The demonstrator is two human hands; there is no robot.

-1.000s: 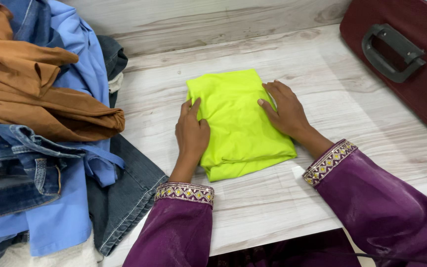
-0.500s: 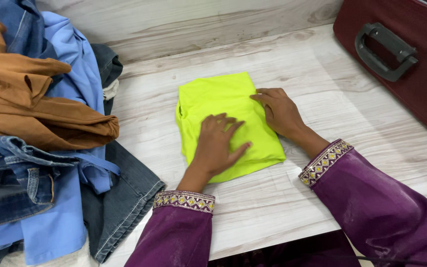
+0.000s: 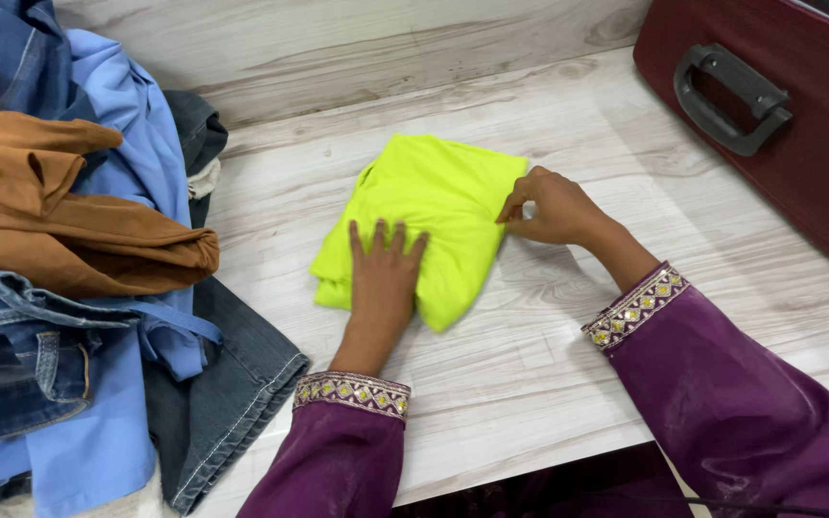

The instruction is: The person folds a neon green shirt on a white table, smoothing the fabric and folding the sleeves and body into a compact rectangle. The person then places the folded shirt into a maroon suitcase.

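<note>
A folded neon yellow-green garment (image 3: 424, 216) lies on the pale wood-grain table (image 3: 568, 384), turned at an angle. My left hand (image 3: 383, 278) rests flat on its near part, fingers spread, pressing it down. My right hand (image 3: 551, 206) pinches the garment's right edge between thumb and fingers. Both my arms wear purple sleeves with embroidered cuffs.
A heap of clothes fills the left side: a brown garment (image 3: 59, 206), a light blue shirt (image 3: 136, 144) and dark jeans (image 3: 232, 369). A maroon suitcase (image 3: 817, 125) with a dark grey handle (image 3: 722, 101) stands at the back right. A wood-grain wall runs behind.
The yellow-green garment has been turned so it lies diagonally. My left hand slid toward its near edge, and my right hand went from lying flat to pinching the right edge.
</note>
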